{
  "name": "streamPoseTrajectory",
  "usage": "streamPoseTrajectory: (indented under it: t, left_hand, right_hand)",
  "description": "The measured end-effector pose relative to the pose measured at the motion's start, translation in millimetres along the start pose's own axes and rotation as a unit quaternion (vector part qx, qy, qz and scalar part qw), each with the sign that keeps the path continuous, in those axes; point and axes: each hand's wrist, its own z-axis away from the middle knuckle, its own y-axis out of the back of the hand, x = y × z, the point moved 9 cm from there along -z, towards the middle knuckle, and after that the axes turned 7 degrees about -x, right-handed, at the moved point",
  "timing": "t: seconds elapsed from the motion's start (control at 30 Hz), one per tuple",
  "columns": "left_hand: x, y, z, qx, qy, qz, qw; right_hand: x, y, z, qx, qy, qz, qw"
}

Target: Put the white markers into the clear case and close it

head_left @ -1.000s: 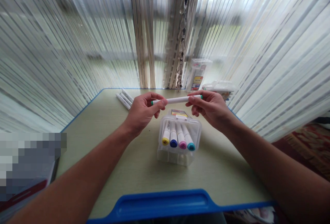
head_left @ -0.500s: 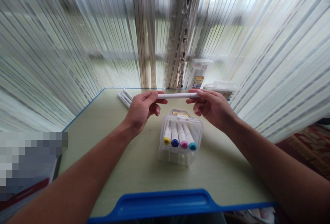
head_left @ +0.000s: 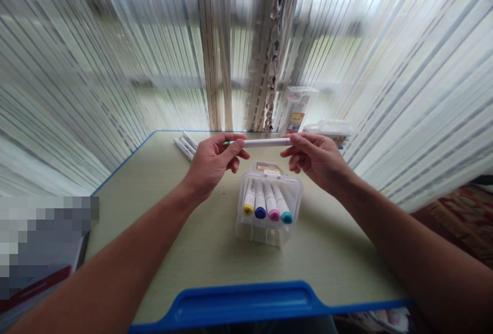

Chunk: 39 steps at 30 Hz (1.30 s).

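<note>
A white marker lies level between my two hands, above the far part of the table. My left hand is closed on its left end, where a bit of green shows past the thumb. At the other end, my right hand pinches the marker between thumb and fingers. Below and nearer to me stands a clear plastic case. Several white markers lean in it, their yellow, dark blue, pink and teal ends facing me.
Loose white markers lie at the back left, beyond my left hand. A tall clear box and a low clear case stand at the back right, before the string curtain. A blue tray edge borders the table's front.
The left hand's thumb has shifted right along the marker, and a green end now shows behind it. My right hand's grip has moved slightly left. The case and its markers stay put.
</note>
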Motion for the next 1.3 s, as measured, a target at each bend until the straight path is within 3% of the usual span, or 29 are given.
streamPoseTrajectory:
  t: [0.37,0.7,0.9,1.3]
  left_hand:
    - [5.8,0.2,1.5,0.003,-0.03,-0.085,0.996]
    - [-5.0,4.2,0.2,0.022,0.024,0.034,0.999]
    - [-4.4,4.3,1.5,0.033,0.03,0.048,0.998]
    - [-3.3,3.2,1.3,0.016,0.016,-0.056,0.998]
  right_hand:
    - [-1.2,-2.2,2.3,0.001,0.004,0.032,0.999]
    - [2.1,-0.5,2.3,0.011,-0.025,-0.002,1.0]
    - [3.1,0.5,1.8,0.008,-0.034,-0.019,0.999]
    - [2.4,-0.7,1.9,0.005,-0.014,0.038,0.999]
